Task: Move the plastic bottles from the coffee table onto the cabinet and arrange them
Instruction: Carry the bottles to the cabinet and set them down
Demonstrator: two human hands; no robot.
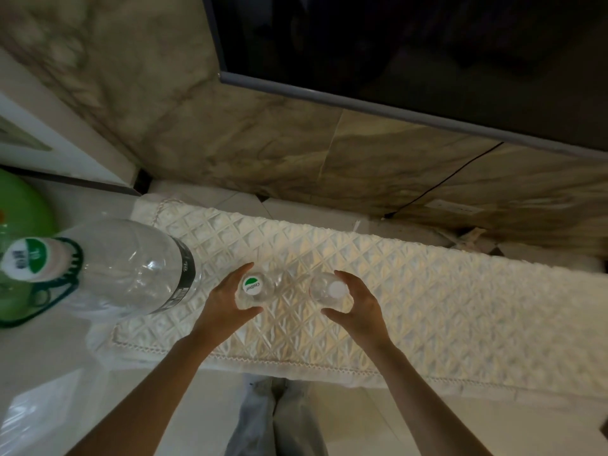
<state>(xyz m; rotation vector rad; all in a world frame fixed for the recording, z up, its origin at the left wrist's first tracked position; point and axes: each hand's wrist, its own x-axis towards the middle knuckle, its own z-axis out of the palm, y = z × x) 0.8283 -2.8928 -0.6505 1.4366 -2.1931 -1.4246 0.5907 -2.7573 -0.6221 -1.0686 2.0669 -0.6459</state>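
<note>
Two small clear plastic bottles, green-capped (255, 287) in left hand (223, 304), white-capped (330, 291) in right hand (357, 307), fingers curled round each, upright on quilted cream cabinet cover (427, 291) beside large clear jug (131, 264), seemingly for a neat row.

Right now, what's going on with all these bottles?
A person is setting two small clear plastic bottles on a cabinet covered with a quilted white cloth. The left hand grips the bottle with the green-and-white cap; the right hand grips the white-capped bottle. Both stand upright, side by side. A big clear jug stands to their left.
</note>
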